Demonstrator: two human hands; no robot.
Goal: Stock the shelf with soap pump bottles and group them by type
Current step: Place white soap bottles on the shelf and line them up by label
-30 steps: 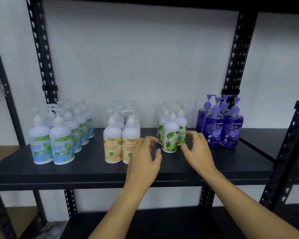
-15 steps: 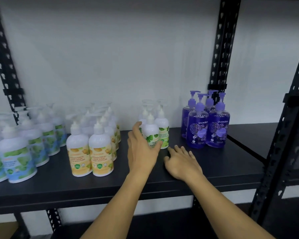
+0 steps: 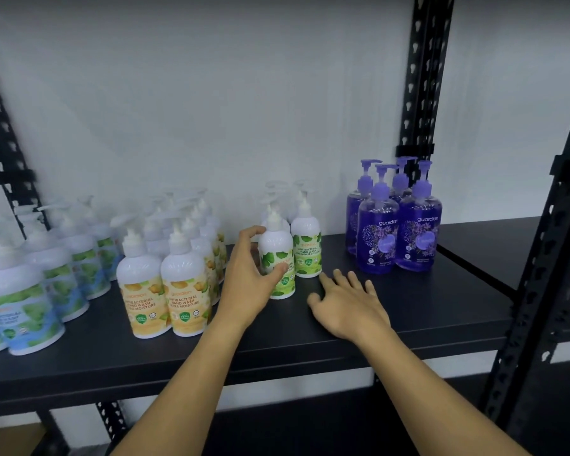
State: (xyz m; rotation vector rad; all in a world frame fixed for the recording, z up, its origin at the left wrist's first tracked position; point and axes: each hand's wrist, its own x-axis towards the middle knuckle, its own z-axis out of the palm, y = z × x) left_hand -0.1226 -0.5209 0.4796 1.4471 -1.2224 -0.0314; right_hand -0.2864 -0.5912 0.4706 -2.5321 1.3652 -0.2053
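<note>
Four groups of pump bottles stand on the black shelf (image 3: 408,311). Blue-and-green labelled white bottles (image 3: 30,311) are at the left, then yellow-labelled ones (image 3: 165,301), green-leaf ones (image 3: 306,248) in the middle, and purple bottles (image 3: 399,238) at the right. My left hand (image 3: 250,278) wraps around the front green-leaf bottle (image 3: 277,255), thumb across its label, fingers behind it. My right hand (image 3: 346,304) lies flat on the shelf board just right of that bottle, fingers spread, holding nothing.
A white wall backs the shelf. Black perforated uprights (image 3: 418,77) stand behind the purple bottles and at the right front (image 3: 547,258). A second shelf board (image 3: 474,245) continues to the right. A lower shelf level shows dark below.
The view swung right and closer. My left hand closed around the front green-leaf bottle. My right hand dropped from beside that bottle to rest flat on the shelf.
</note>
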